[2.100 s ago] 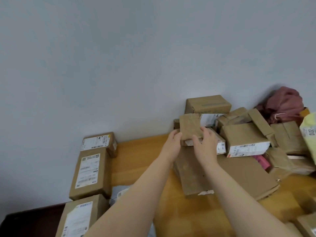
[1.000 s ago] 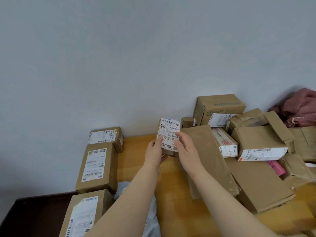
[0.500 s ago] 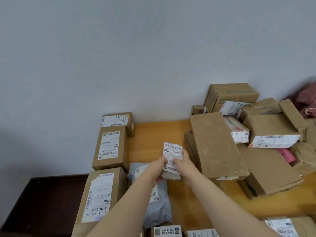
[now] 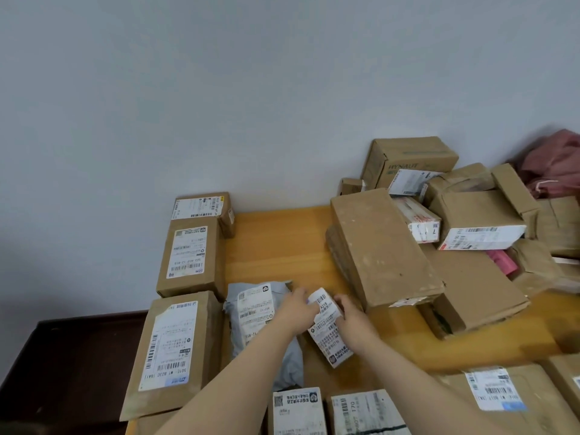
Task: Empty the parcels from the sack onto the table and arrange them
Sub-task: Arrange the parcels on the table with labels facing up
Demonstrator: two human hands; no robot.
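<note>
A small brown parcel with a white label on top lies low over the wooden table, just right of a grey mailer bag. My left hand grips its far left corner and my right hand grips its far right side. Whether the parcel touches the table cannot be told. At the right lies an untidy heap of brown parcels, with a long flat parcel nearest my hands. A pink cloth sack sits behind the heap.
A column of three labelled boxes runs along the table's left edge. More labelled parcels line the near edge. A grey wall stands behind the table. Dark floor lies to the left.
Both hands lifted the small parcel off the heap, turned its label upward, and carried it left and down to the spot beside the grey mailer.
</note>
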